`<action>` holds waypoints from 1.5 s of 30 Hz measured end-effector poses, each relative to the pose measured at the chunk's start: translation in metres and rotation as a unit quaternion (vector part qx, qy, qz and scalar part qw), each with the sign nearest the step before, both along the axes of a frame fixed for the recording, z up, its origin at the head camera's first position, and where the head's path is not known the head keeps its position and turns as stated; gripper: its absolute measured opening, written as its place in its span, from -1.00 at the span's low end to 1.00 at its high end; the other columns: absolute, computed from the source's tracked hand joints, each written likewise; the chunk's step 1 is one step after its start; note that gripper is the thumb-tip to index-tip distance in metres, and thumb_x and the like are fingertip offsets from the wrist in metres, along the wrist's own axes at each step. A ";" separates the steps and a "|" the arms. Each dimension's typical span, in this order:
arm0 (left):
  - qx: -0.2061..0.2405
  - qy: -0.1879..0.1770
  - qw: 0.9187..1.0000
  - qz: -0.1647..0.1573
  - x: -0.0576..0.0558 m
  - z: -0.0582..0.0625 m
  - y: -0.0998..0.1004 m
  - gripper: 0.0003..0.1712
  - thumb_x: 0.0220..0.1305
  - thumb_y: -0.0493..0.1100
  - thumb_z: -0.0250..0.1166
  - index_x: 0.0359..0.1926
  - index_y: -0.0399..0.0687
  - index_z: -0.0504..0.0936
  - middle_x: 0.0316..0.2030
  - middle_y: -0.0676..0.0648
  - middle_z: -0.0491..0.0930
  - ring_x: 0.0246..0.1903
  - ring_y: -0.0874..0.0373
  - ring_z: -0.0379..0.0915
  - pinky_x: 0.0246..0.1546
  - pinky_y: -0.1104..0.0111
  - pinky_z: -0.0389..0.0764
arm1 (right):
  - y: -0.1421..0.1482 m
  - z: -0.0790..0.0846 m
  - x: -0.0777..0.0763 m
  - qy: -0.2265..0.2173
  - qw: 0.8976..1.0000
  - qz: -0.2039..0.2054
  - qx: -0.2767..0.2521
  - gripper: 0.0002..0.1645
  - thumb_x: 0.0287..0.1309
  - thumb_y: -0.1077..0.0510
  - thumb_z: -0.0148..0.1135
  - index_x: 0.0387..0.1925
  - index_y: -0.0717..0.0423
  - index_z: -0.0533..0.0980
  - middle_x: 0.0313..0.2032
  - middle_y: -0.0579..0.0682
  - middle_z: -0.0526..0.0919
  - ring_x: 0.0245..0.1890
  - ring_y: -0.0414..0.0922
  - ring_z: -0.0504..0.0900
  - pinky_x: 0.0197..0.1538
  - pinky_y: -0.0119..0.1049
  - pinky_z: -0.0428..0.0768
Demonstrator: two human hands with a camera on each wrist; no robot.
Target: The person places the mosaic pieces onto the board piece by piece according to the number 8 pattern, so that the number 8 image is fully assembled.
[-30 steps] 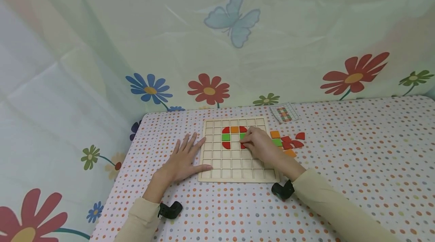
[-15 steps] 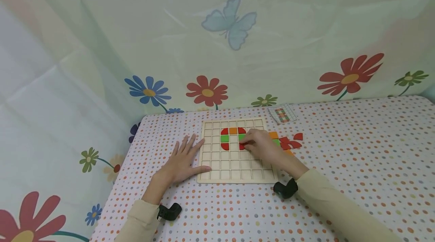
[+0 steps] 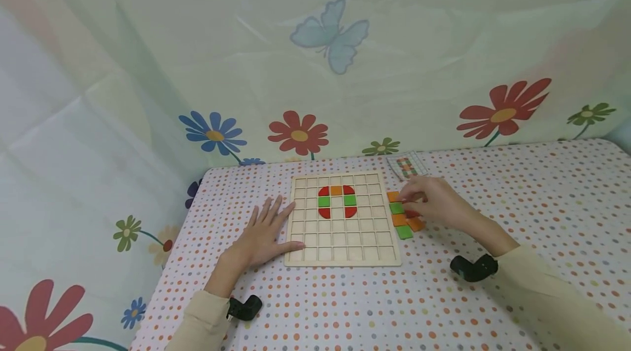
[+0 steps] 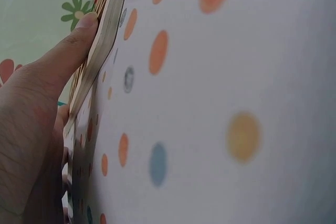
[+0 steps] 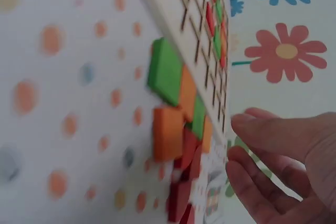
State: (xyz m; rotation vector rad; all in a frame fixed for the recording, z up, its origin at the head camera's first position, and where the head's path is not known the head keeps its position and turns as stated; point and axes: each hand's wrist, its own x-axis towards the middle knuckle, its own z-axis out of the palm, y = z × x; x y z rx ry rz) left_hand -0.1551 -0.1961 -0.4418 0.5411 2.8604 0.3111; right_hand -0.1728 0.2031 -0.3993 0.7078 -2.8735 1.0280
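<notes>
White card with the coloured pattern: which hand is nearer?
Right: the right hand is in front of the card; the left hand rests farther off, at the left edge of the pale wooden grid board.

- Left hand (image 3: 258, 237) bars the grid board's (image 3: 320, 256) left edge.
- Right hand (image 3: 436, 203) overhangs the loose tiles (image 3: 400, 220), blocking from above.
- Counter (image 3: 340, 312) is free just near of the board and far right.
- Cloth wall (image 3: 419, 93) closes the far side.

Gridded board (image 3: 341, 225) – smooth bare wood, tiles (image 3: 405, 231) – matt
</notes>
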 end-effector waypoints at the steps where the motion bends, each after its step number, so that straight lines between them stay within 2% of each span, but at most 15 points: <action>1: -0.001 0.000 1.000 0.001 0.000 0.000 0.000 0.19 0.29 0.58 0.16 0.71 0.16 -0.03 0.68 -0.14 -0.25 0.65 -0.18 -0.46 0.60 -0.15 -0.33 | 0.005 -0.001 0.002 -0.006 1.000 0.007 0.009 -0.85 0.14 0.40 0.50 -0.23 0.22 0.77 -0.24 0.02 0.74 -0.23 0.00 0.68 -0.15 -0.07 0.74; 6: 0.006 0.002 1.000 0.004 -0.001 -0.003 -0.003 0.21 0.27 0.60 0.15 0.70 0.14 -0.03 0.69 -0.15 -0.25 0.65 -0.18 -0.45 0.60 -0.15 -0.33 | 0.016 -0.007 0.014 -0.028 0.998 0.039 0.045 -0.77 0.04 0.37 0.58 -0.23 0.11 0.79 -0.22 -0.12 0.73 -0.17 -0.07 0.67 -0.14 -0.15 0.70; 12: 0.008 0.005 1.000 0.002 -0.002 -0.009 -0.005 0.24 0.25 0.66 0.08 0.71 0.18 -0.09 0.69 -0.11 -0.29 0.65 -0.13 -0.48 0.61 -0.11 -0.37 | 0.019 -0.018 0.023 0.001 0.997 0.044 0.068 -0.68 -0.07 0.33 0.66 -0.19 0.17 0.79 -0.19 -0.08 0.72 -0.18 -0.07 0.66 -0.16 -0.17 0.72; 15: 0.008 0.005 1.000 -0.002 -0.002 -0.006 -0.003 0.22 0.27 0.62 0.13 0.71 0.15 -0.06 0.69 -0.13 -0.27 0.65 -0.16 -0.46 0.60 -0.13 -0.34 | 0.019 -0.020 0.025 0.009 0.997 0.033 0.070 -0.66 -0.08 0.32 0.67 -0.18 0.16 0.80 -0.19 -0.05 0.72 -0.20 -0.06 0.65 -0.16 -0.13 0.72; 18: 0.000 0.000 1.000 -0.003 -0.002 -0.001 -0.002 0.19 0.30 0.58 0.15 0.71 0.16 -0.06 0.68 -0.13 -0.28 0.65 -0.17 -0.46 0.60 -0.13 -0.34 | 0.018 -0.020 0.025 -0.003 0.998 0.014 0.067 -0.64 -0.07 0.31 0.67 -0.15 0.16 0.80 -0.10 0.10 0.76 -0.02 0.18 0.69 0.03 0.09 0.71; 19: -0.002 -0.001 1.000 -0.003 -0.002 0.000 -0.001 0.19 0.31 0.57 0.16 0.71 0.16 -0.07 0.68 -0.13 -0.28 0.65 -0.17 -0.46 0.60 -0.14 -0.34 | 0.018 -0.020 0.025 -0.012 0.998 0.007 0.065 -0.64 -0.07 0.31 0.66 -0.14 0.16 0.80 -0.10 0.11 0.75 -0.01 0.20 0.67 0.03 0.12 0.70; 22: -0.008 -0.003 1.000 -0.005 -0.003 0.001 0.000 0.18 0.32 0.57 0.15 0.71 0.18 -0.08 0.69 -0.12 -0.29 0.65 -0.15 -0.49 0.60 -0.13 -0.34 | 0.019 -0.019 0.024 -0.036 0.998 -0.011 0.055 -0.65 -0.08 0.32 0.66 -0.16 0.17 0.80 -0.15 0.08 0.76 -0.08 0.16 0.65 -0.02 0.00 0.69; 24: -0.005 0.000 1.000 -0.007 -0.004 0.000 0.000 0.17 0.32 0.57 0.15 0.71 0.18 -0.08 0.69 -0.12 -0.29 0.65 -0.15 -0.49 0.60 -0.13 -0.35 | 0.018 -0.018 0.023 -0.045 0.998 -0.016 0.048 -0.66 -0.09 0.33 0.66 -0.18 0.17 0.80 -0.25 -0.03 0.72 -0.24 -0.02 0.57 -0.19 -0.22 0.62; 27: 0.002 0.002 1.000 -0.007 -0.003 -0.001 -0.001 0.18 0.31 0.57 0.16 0.71 0.16 -0.07 0.69 -0.13 -0.27 0.65 -0.16 -0.48 0.60 -0.14 -0.35 | 0.019 -0.019 0.023 -0.055 0.997 -0.017 0.041 -0.69 -0.09 0.34 0.66 -0.21 0.19 0.79 -0.31 -0.09 0.65 -0.34 -0.16 0.48 -0.32 -0.36 0.51; 33: 0.012 0.011 1.000 -0.003 -0.002 -0.009 -0.005 0.22 0.26 0.64 0.11 0.71 0.18 -0.07 0.69 -0.11 -0.28 0.65 -0.14 -0.47 0.60 -0.12 -0.36 | 0.016 -0.020 0.025 -0.082 0.995 -0.043 0.029 -0.69 -0.06 0.34 0.65 -0.20 0.22 0.76 -0.31 -0.07 0.68 -0.39 -0.16 0.50 -0.36 -0.37 0.51; 38: 0.012 0.011 1.000 0.003 -0.003 -0.016 -0.006 0.22 0.25 0.65 0.10 0.71 0.23 -0.10 0.68 -0.06 -0.32 0.65 -0.08 -0.51 0.60 -0.09 -0.40 | 0.016 -0.023 0.029 -0.066 0.995 -0.075 0.005 -0.70 -0.13 0.35 0.68 -0.28 0.20 0.75 -0.31 -0.01 0.74 -0.38 -0.12 0.56 -0.34 -0.34 0.55; 42: 0.005 0.007 1.000 0.001 -0.003 -0.015 -0.005 0.23 0.25 0.67 0.06 0.71 0.23 -0.13 0.68 -0.06 -0.33 0.65 -0.09 -0.52 0.61 -0.09 -0.39 | 0.017 -0.025 0.033 -0.046 0.994 -0.100 -0.003 -0.71 -0.17 0.34 0.70 -0.34 0.20 0.74 -0.34 0.01 0.76 -0.38 -0.10 0.60 -0.35 -0.34 0.57; 45: 0.007 0.006 1.000 -0.002 -0.003 -0.009 -0.004 0.22 0.26 0.66 0.08 0.71 0.20 -0.09 0.69 -0.09 -0.30 0.65 -0.13 -0.49 0.60 -0.12 -0.36 | 0.018 -0.022 0.034 -0.038 0.995 -0.096 -0.005 -0.71 -0.17 0.37 0.68 -0.34 0.21 0.74 -0.37 -0.01 0.75 -0.38 -0.10 0.62 -0.37 -0.35 0.56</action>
